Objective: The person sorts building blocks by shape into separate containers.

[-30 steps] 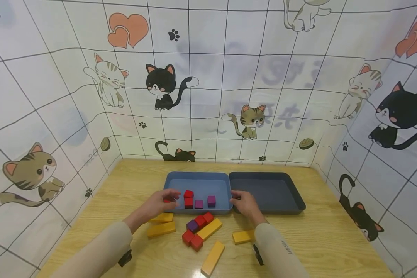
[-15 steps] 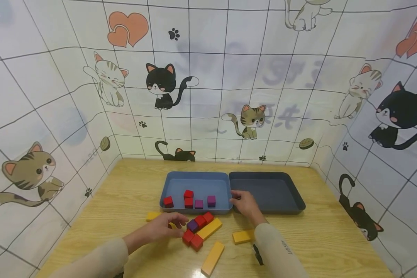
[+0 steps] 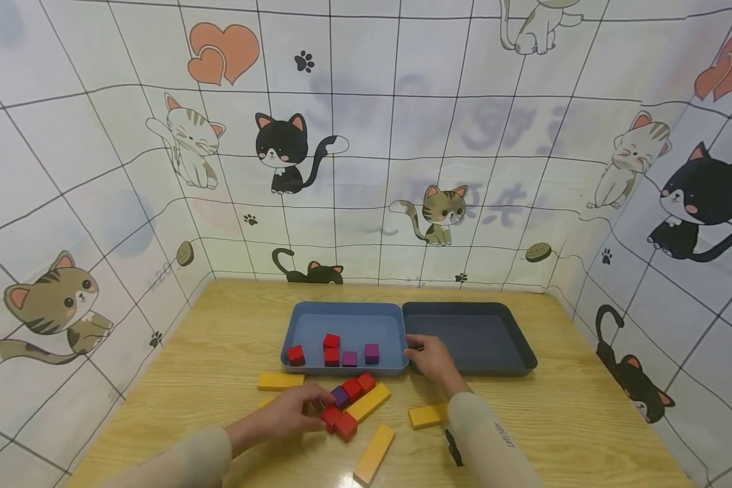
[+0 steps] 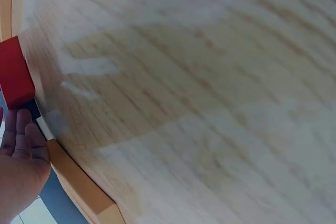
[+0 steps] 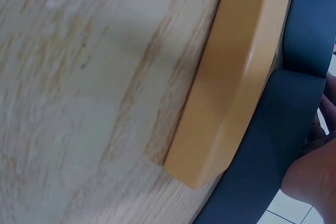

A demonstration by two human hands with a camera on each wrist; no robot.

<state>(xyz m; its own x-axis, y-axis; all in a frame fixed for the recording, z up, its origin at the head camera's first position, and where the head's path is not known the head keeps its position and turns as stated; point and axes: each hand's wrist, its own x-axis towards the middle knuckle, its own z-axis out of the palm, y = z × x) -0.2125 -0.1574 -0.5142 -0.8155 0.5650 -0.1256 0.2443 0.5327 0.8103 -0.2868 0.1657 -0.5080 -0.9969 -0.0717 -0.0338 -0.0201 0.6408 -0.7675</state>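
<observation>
The left hand (image 3: 289, 413) is laid on the desk (image 3: 219, 352) with its fingers curled against a red cube (image 3: 329, 415) at the near-left end of a loose cluster; whether the cube is actually gripped cannot be told. In the left wrist view a red cube (image 4: 14, 74) is seen just beyond the fingertips (image 4: 18, 129). The right hand (image 3: 433, 359) is rested on the near rim where the light blue tray (image 3: 341, 322) and the dark tray (image 3: 470, 332) meet, with its fingers curled over the edge of the dark tray.

The cluster is made up of a second red cube (image 3: 345, 425), a purple cube (image 3: 339, 396), two more red cubes (image 3: 358, 385) and a yellow bar (image 3: 368, 401), all touching. Further yellow bars (image 3: 280, 381) are scattered on the desk around it. Three red cubes (image 3: 331, 341) and two purple cubes (image 3: 371, 352) are held in the light blue tray.
</observation>
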